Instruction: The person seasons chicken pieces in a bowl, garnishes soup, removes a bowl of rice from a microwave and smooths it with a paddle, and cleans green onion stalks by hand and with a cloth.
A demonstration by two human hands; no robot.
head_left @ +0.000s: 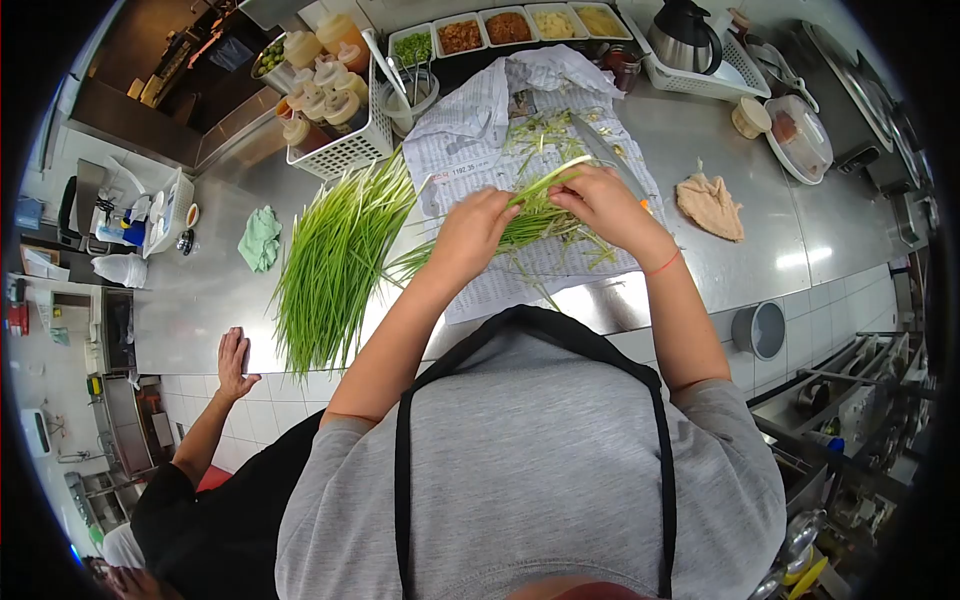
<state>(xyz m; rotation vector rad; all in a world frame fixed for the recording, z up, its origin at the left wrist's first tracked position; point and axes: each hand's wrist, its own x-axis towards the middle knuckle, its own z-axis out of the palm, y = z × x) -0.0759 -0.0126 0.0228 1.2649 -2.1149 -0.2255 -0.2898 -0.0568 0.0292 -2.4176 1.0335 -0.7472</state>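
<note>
Over a spread newspaper, both hands are closed on a few garlic chives. My left hand grips the green stalks, which trail down to the left beneath my wrist. My right hand pinches near their pale ends, thumb and fingers together. More loose chives lie on the paper under and between my hands. A large pile of long garlic chives rests to the left of the paper. Beyond my right hand a knife lies on the newspaper among trimmed scraps.
A white basket of squeeze bottles stands at the back left. Food tubs line the back. A green cloth lies left, a beige cloth right. A co-worker's hand rests on the counter's front edge.
</note>
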